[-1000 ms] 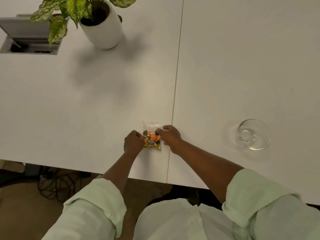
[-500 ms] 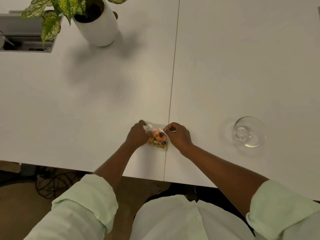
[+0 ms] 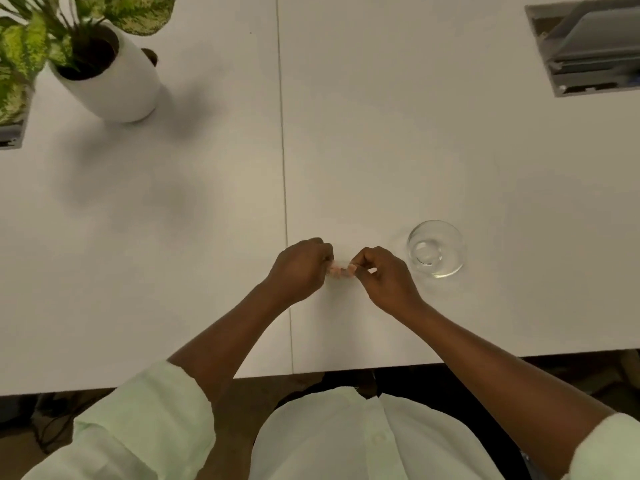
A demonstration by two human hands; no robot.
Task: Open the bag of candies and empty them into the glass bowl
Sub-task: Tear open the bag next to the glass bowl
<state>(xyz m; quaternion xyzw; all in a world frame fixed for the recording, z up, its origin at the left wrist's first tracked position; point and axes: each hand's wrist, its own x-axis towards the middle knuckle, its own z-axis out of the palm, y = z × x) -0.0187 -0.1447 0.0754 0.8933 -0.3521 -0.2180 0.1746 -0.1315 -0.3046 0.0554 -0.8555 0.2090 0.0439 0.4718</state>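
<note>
A small clear bag of candies (image 3: 341,270) is pinched between my two hands just above the white table; only a thin strip of it shows between the fingers, and the candies are mostly hidden. My left hand (image 3: 301,266) grips its left side and my right hand (image 3: 384,277) its right side. The empty glass bowl (image 3: 435,248) stands on the table just to the right of my right hand, a short gap away.
A potted plant in a white pot (image 3: 104,81) stands at the far left. Open cable hatches sit at the far right (image 3: 588,50) and left edge (image 3: 10,133). A seam (image 3: 284,150) splits the table. The table's near edge runs close below my hands.
Both hands have lifted the bag and carried it to the right, across the seam and closer to the bowl. They have closed in around it, so the candies no longer show.
</note>
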